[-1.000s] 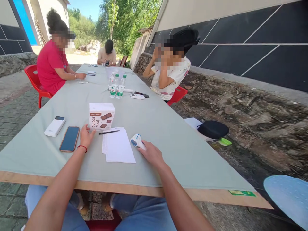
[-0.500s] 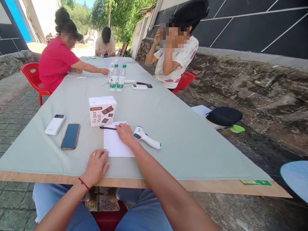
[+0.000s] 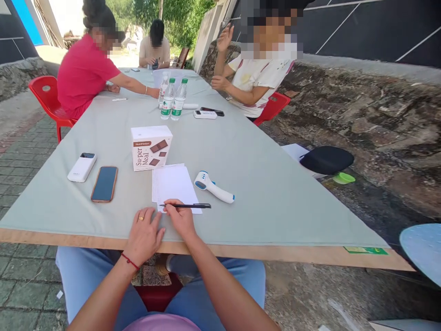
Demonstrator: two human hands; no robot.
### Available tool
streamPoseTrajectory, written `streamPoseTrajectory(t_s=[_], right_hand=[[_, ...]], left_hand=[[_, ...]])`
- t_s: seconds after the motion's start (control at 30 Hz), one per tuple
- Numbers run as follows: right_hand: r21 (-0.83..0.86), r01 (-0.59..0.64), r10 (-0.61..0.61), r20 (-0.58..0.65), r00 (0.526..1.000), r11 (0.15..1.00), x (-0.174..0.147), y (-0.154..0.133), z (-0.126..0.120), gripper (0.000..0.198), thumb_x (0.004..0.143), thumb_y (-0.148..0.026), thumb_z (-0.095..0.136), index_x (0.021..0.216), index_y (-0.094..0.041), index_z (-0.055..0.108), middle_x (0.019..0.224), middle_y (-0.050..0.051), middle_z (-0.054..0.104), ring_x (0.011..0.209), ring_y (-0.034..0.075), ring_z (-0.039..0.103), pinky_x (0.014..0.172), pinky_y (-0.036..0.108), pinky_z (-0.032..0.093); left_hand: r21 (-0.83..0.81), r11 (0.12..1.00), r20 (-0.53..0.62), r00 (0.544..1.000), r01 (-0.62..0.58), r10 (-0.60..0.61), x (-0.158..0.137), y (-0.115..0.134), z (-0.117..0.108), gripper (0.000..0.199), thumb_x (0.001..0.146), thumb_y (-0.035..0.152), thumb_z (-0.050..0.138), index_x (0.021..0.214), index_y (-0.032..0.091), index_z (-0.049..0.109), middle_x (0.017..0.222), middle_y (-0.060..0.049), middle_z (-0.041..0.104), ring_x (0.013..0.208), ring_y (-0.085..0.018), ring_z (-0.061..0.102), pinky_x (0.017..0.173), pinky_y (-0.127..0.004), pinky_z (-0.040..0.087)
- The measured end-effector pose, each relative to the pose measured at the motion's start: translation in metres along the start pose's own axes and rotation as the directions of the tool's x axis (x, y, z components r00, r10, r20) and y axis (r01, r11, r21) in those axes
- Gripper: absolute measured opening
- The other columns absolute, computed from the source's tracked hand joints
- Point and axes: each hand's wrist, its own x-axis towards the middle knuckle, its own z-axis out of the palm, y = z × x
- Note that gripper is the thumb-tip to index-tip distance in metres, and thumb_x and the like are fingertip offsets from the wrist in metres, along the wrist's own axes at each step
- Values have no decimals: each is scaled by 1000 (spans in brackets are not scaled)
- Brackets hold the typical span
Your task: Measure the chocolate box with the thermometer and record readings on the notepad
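Observation:
A black pen point(image 3: 193, 206) is held in the fingers of my right hand point(image 3: 181, 221), over the lower part of the white paper sheets point(image 3: 174, 184). The pen lies nearly level, one end toward the left edge of the paper. My left hand point(image 3: 145, 233) rests flat on the table at the paper's lower left corner, fingers stretched out, with a ring on one finger. Behind the paper stands a white and brown box point(image 3: 151, 149) marked "Su-per Meal". To the right of the paper lies a white and blue infrared thermometer point(image 3: 214, 187).
A phone point(image 3: 104, 184) and a white power bank point(image 3: 81, 167) lie left on the cloth-covered table point(image 3: 275, 202). Water bottles point(image 3: 172, 101) stand farther back, near a person in red point(image 3: 84, 69). Another person point(image 3: 258, 78) sits at the right side, a third at the far end.
My right hand has picked up the pen from the top of the paper and drawn it back toward me. The person on the right has lowered their hands from their head.

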Motion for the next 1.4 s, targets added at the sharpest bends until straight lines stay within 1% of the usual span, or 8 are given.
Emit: streamPoseTrajectory(t_s=[0.07, 0.2, 0.33, 0.5, 0.73, 0.83, 1.1, 1.4], right_hand=[[-26, 18, -18, -25, 1000, 999, -3, 3, 5, 20, 67, -39, 56, 73, -21, 63, 64, 0, 63, 60, 16, 56, 63, 31, 47], [-154, 59, -69, -62, 996, 986, -3, 8, 4, 14, 66, -36, 55, 66, -22, 59, 60, -2, 60, 57, 15, 53, 60, 30, 46], [-248, 72, -83, -33, 996, 966, -5, 11, -1, 15, 69, -36, 54, 66, -23, 59, 59, -2, 61, 58, 16, 54, 60, 29, 46], [-317, 75, -84, -16, 996, 945, -8, 11, -4, 16, 69, -37, 54, 66, -22, 59, 59, -2, 61, 57, 16, 54, 60, 30, 46], [-343, 59, -65, -4, 998, 937, -10, 6, -5, 17, 70, -37, 53, 65, -22, 59, 58, -1, 60, 55, 15, 53, 57, 28, 45], [-353, 53, -59, -6, 998, 934, -11, 5, -6, 18, 70, -38, 53, 65, -22, 60, 59, -1, 61, 56, 16, 53, 57, 28, 45], [-382, 41, -45, -2, 999, 923, -12, 2, -6, 18, 69, -38, 53, 66, -22, 60, 60, 0, 62, 58, 17, 55, 59, 29, 46], [-399, 60, -65, 2, 998, 915, -13, 6, -7, 18, 71, -38, 53, 67, -22, 59, 59, -1, 61, 57, 16, 54, 59, 29, 45]], left_hand=[[22, 1000, 4, 1000, -6, 6, 0, 1, -1, 38, 92, 29, 51, 126, 14, 52, 124, -15, 53, 118, -30, 48, 104, -49, 39], [18, 1000, -5, 1000, -1, 1, 0, 3, 0, 36, 91, 29, 53, 124, 14, 53, 125, -15, 54, 119, -30, 48, 106, -49, 38], [-3, 1000, -4, 1000, 5, -5, -1, 5, 1, 37, 90, 29, 55, 124, 14, 52, 125, -15, 54, 120, -29, 48, 107, -49, 37], [-32, 999, 5, 1000, 12, -12, -1, 7, 1, 40, 90, 29, 55, 125, 12, 51, 126, -15, 53, 121, -30, 47, 108, -48, 35], [-65, 998, 14, 1000, 15, -14, -1, 9, 1, 40, 90, 30, 55, 126, 13, 51, 127, -15, 53, 121, -29, 48, 109, -48, 34], [-62, 998, 18, 1000, 16, -15, -1, 9, 1, 42, 89, 30, 56, 126, 11, 51, 126, -15, 54, 121, -29, 48, 109, -47, 34], [-70, 997, 10, 1000, 17, -16, -2, 10, 2, 40, 91, 30, 53, 127, 13, 51, 128, -15, 54, 122, -29, 48, 108, -48, 34], [-75, 997, 10, 1000, 19, -18, -3, 10, 2, 39, 90, 29, 54, 126, 13, 51, 127, -14, 54, 122, -29, 48, 109, -48, 34]])
